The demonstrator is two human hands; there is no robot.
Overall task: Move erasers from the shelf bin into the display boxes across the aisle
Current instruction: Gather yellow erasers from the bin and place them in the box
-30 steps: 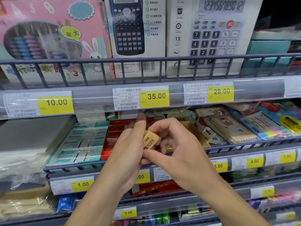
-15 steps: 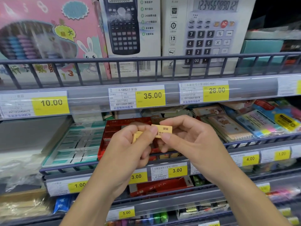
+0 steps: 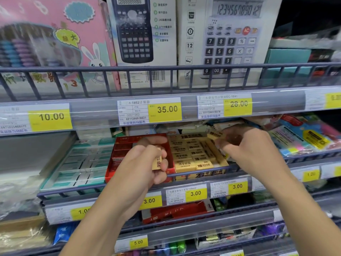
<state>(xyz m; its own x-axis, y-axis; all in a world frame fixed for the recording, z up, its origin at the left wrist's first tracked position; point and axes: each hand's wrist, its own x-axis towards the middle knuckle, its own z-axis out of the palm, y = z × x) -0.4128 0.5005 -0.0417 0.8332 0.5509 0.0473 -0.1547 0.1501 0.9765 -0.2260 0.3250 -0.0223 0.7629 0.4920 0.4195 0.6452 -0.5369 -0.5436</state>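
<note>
Shelf tier w/ eraser box [image 3: 195, 157] at front rail: left hand [image 3: 142, 163] gripping eraser [image 3: 157, 162], right hand [image 3: 245, 150] pinching another eraser [image 3: 215, 134], hands apart.

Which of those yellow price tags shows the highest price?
The tag reading 35.00, under the dark calculator box. The other tags that can be read show lower prices, such as 28.00 and 10.00.

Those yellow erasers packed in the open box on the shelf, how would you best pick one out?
Take one from the front row of the yellow eraser box: they lie flat, label up, packed edge to edge, so come from above and pinch its two short ends with thumb and forefinger. The right hand already pinches one eraser this way; the left hand grips another.
</note>
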